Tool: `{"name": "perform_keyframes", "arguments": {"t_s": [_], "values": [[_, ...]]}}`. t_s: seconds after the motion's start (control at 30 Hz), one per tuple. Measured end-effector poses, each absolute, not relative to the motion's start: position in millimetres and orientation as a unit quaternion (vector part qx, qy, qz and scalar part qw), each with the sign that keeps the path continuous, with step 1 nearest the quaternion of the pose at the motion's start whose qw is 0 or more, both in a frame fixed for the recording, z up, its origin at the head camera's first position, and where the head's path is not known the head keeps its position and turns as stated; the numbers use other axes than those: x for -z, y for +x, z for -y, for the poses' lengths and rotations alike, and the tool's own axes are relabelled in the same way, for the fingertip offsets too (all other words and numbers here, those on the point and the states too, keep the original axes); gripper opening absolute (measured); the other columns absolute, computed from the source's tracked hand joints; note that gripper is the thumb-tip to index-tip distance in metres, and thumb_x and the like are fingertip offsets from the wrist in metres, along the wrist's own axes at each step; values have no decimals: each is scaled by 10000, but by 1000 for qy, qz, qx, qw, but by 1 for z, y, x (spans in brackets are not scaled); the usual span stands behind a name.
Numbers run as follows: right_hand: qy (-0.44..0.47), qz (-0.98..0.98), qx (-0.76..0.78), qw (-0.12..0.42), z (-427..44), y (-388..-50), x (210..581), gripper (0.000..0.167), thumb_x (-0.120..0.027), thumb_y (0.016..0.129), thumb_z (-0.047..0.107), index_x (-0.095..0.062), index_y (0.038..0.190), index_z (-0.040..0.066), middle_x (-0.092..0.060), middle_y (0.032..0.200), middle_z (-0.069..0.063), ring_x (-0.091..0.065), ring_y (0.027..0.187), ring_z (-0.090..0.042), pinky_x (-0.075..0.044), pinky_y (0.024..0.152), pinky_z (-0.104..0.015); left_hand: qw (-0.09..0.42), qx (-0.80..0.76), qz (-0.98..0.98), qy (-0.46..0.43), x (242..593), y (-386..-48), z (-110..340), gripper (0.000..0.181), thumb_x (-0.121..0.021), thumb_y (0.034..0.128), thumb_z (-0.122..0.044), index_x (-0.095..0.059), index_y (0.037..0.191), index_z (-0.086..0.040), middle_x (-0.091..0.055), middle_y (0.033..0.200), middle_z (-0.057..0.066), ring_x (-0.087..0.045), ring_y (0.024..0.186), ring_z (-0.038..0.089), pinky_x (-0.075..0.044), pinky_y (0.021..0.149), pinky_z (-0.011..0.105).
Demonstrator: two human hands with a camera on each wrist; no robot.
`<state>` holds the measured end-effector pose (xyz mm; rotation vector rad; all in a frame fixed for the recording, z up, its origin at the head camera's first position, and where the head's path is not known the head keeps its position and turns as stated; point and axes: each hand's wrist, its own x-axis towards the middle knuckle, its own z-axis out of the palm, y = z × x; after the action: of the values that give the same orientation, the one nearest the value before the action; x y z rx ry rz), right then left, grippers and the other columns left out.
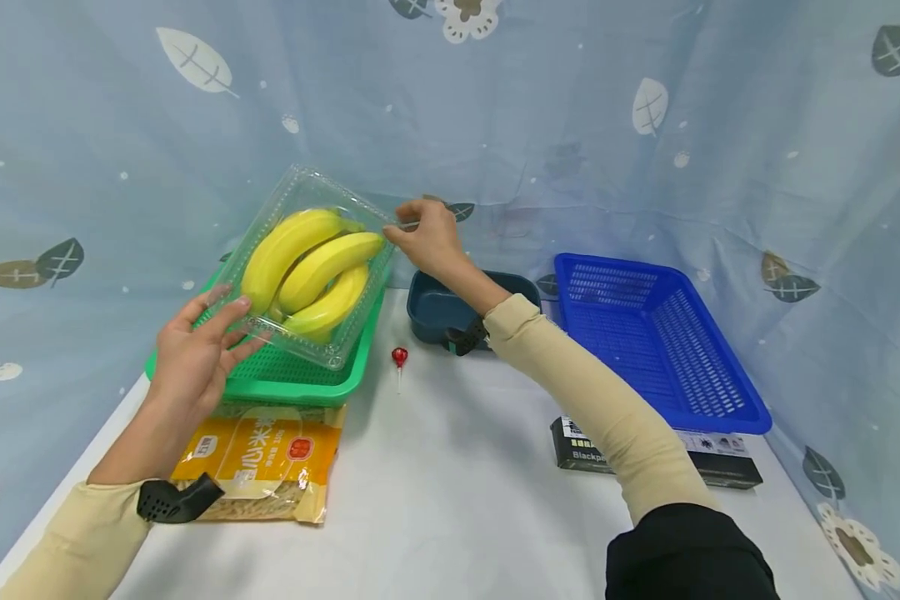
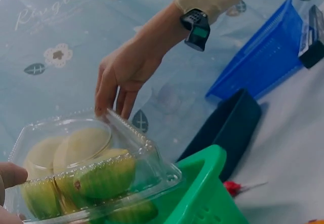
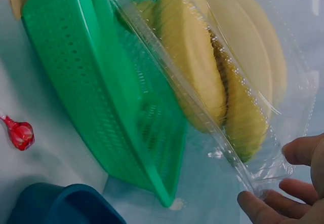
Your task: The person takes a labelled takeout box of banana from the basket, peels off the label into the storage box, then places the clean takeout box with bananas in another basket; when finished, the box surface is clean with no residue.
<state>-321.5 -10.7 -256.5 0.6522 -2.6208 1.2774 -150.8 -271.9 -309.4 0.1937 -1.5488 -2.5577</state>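
Note:
A clear plastic clamshell box holds several yellow bananas. It tilts above a green basket, partly over its rim. My left hand grips the box at its near left edge; in the left wrist view only fingertips of it show. At the far right corner my right hand pinches the box's edge between thumb and fingers. The right wrist view shows that hand on the corner, with the bananas seen through the plastic. The lid looks closed over them.
Right of the green basket lie a red lollipop and a dark blue bin. A blue basket leans on a black box at the right. An orange-labelled food bag lies before the green basket. A patterned curtain hangs behind.

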Motion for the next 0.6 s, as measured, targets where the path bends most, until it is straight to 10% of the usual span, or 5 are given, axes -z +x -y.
{"name": "perform_keyframes", "arguments": {"t_s": [0.2, 0.6], "values": [[217, 880, -416, 78, 28, -332, 264, 343, -686, 972, 238, -675, 1254, 44, -654, 1240, -95, -637, 1098, -201, -529, 818, -242, 50, 846, 521, 103, 310, -159, 278, 698, -674, 965, -164, -280, 1541, -184, -390, 1320, -50, -155, 1477, 362, -543, 905, 321], [224, 907, -352, 58, 62, -356, 288, 324, -568, 1037, 217, -656, 1294, 40, -635, 1307, -99, -629, 1098, -192, -521, 881, -302, -10, 820, 547, 165, 316, -176, 285, 895, -611, 1002, -270, 37, 1613, -174, -265, 1466, 64, -23, 1497, 410, -442, 1044, 325]]}}
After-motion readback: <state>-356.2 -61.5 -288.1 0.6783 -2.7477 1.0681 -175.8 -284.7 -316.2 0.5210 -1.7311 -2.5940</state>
